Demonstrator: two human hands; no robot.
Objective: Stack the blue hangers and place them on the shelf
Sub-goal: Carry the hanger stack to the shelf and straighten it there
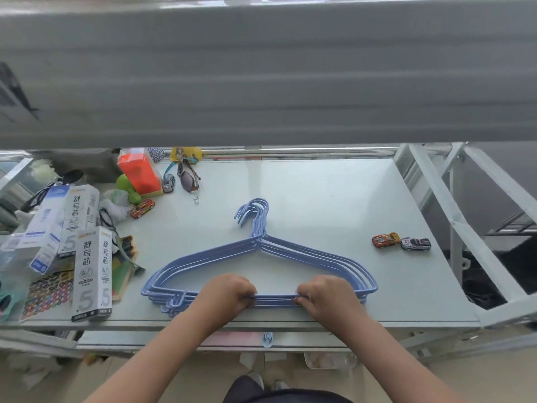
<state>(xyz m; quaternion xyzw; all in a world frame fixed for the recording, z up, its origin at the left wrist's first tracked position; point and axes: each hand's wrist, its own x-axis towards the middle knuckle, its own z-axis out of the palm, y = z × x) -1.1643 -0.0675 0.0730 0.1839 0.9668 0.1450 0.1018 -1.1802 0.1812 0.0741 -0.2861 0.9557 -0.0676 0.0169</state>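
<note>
Blue hangers [305, 251] – thin wire triangles (stacked), bottom bars gripped by both hands – left [225, 295], right [327, 296].

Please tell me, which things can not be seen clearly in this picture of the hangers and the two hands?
- Blue hangers, head view: exact count unclear, since the wires overlap closely.
- Bottom bars: the left hand and right hand cover parts of them; the fingertips curl out of sight.
- Shelf: its rear is hidden by a blurred grey band across the top.
- White boxes: the small print is too small to read.
- Items at the left edge are cut off.
</note>
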